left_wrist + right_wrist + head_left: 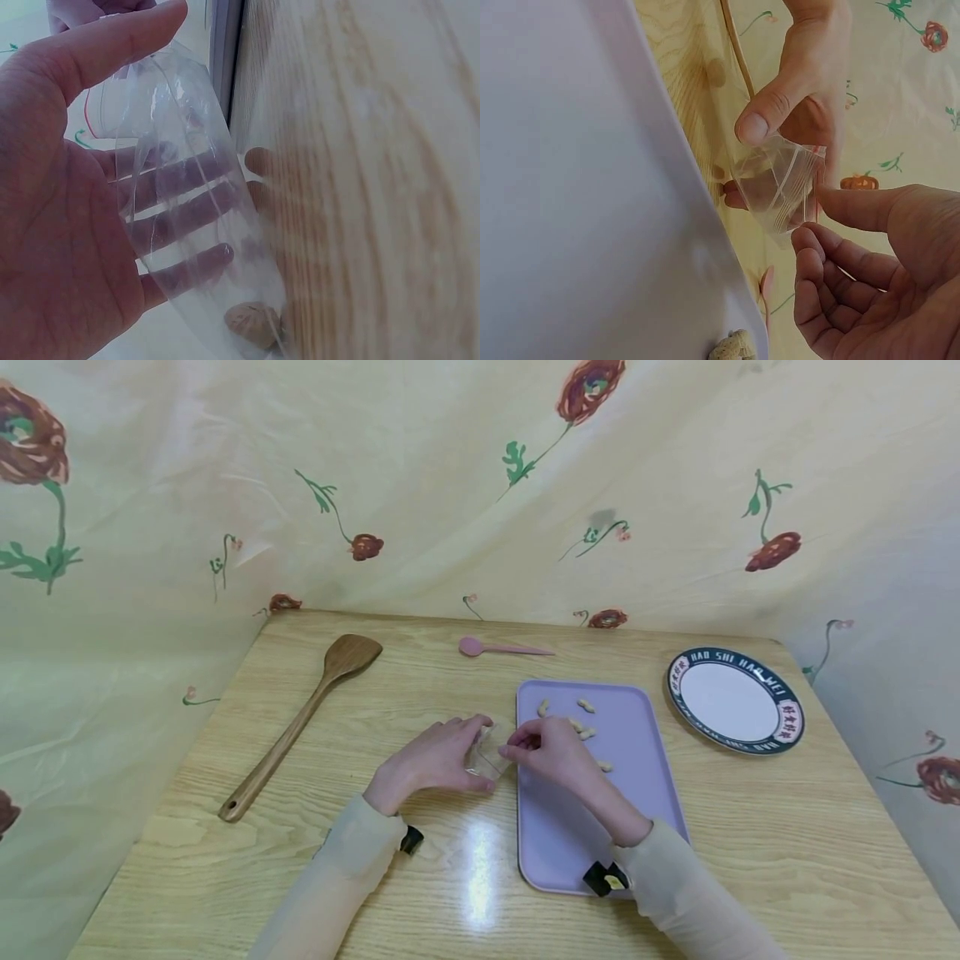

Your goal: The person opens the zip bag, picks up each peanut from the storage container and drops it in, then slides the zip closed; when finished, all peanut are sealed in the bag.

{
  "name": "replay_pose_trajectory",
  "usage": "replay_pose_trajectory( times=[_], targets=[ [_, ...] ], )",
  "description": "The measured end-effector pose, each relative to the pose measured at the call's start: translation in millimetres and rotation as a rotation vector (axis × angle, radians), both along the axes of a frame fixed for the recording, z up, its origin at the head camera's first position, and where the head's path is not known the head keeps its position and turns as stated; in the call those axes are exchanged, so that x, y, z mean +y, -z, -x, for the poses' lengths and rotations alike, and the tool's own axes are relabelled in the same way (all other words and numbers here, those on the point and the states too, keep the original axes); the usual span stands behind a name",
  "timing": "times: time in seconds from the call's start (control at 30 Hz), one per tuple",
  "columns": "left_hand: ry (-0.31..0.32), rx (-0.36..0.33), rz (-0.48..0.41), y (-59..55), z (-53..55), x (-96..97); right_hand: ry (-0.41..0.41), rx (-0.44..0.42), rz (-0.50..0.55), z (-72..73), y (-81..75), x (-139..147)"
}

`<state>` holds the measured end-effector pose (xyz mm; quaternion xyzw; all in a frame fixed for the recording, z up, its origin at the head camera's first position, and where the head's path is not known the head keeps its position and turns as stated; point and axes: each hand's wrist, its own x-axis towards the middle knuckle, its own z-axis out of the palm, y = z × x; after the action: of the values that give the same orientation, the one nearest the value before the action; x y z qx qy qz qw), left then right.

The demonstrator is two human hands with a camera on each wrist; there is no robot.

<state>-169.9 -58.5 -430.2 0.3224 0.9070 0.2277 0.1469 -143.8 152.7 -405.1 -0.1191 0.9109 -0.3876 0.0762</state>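
Plastic bag (784,180), single and clear, sits just left of the tray (551,827) on the counter (420,693), clasped between thumb and fingers of the left hand (438,756); the right hand (555,750) pinches its zip edge. That edge faces the right fingertips; the long axis slants back toward the left palm, one brown lump (253,324), hard to identify, near the lower end. Five peanuts (586,706) show; the right hand covers part of the tray.
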Motion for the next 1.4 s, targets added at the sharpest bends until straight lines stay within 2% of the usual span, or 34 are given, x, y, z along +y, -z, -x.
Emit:
replay_pose_trajectory(
  times=[0.2,0.4,0.57,0.83,0.97,1.17,1.27,1.4],
  targets=[
    [0.002,-0.009,-0.009,-0.5,-0.2,-0.9,-0.016,0.002,0.007,2.8,-1.6,7.7],
    [0.008,0.003,-0.002,-0.7,-0.3,-1.0,0.001,0.012,0.007,12.8,-4.1,28.8],
    [0.01,0.0,0.002,-1.3,-1.1,-0.5,0.004,0.041,-0.01,26.9,-7.7,54.9],
    [0.011,-0.002,0.004,-0.6,-0.9,-0.3,0.006,0.113,-0.126,57.6,-13.1,100.3],
    [0.011,-0.003,0.002,-0.2,-0.9,-0.6,-0.059,0.131,-0.165,69.6,-8.0,120.2],
    [0.007,-0.006,-0.002,-1.1,-1.5,-1.3,-0.171,0.134,-0.184,79.1,4.5,132.6],
    [0.007,-0.009,-0.004,-1.5,-1.8,-1.0,-0.204,0.131,-0.186,83.3,14.4,136.6],
    [0.009,-0.007,-0.002,-1.5,-2.0,0.0,-0.207,0.113,-0.187,87.0,25.1,138.6]
  ],
)
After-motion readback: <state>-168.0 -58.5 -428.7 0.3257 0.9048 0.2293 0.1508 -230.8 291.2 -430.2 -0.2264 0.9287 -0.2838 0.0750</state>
